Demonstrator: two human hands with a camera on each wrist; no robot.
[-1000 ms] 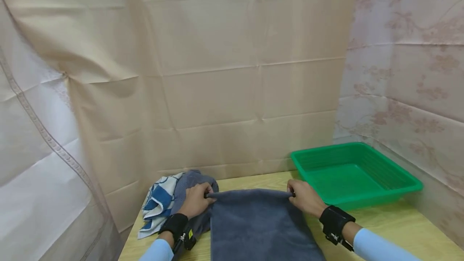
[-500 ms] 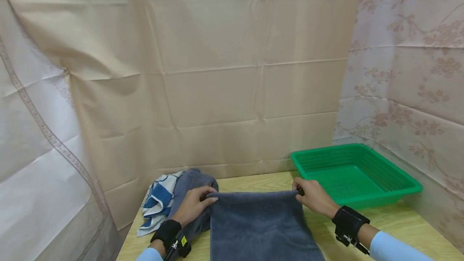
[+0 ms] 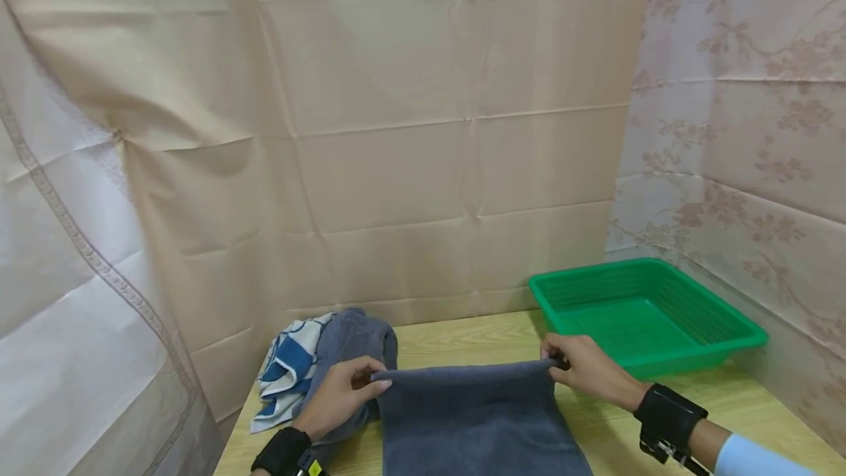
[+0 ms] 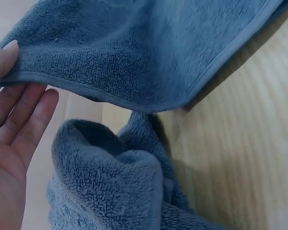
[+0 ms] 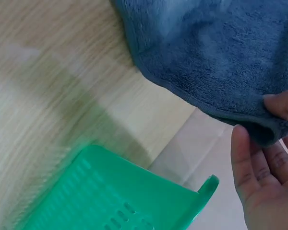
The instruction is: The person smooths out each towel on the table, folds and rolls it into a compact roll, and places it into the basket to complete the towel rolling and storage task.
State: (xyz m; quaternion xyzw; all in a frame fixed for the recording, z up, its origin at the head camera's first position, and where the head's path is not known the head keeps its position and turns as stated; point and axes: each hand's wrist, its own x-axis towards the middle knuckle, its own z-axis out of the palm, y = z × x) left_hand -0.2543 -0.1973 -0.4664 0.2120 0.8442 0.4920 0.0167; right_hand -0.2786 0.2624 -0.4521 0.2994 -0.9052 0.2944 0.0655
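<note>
Green basket near the grey towel

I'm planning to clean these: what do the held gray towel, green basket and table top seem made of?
Held gray towel: terry-like fabric, matte and fuzzy; loops show close up, cotton or synthetic unclear.
Green basket: probably molded plastic; smooth, slightly glossy, slotted.
Table top: smooth-looking, pale wood grain; could be wood or printed laminate.
</note>
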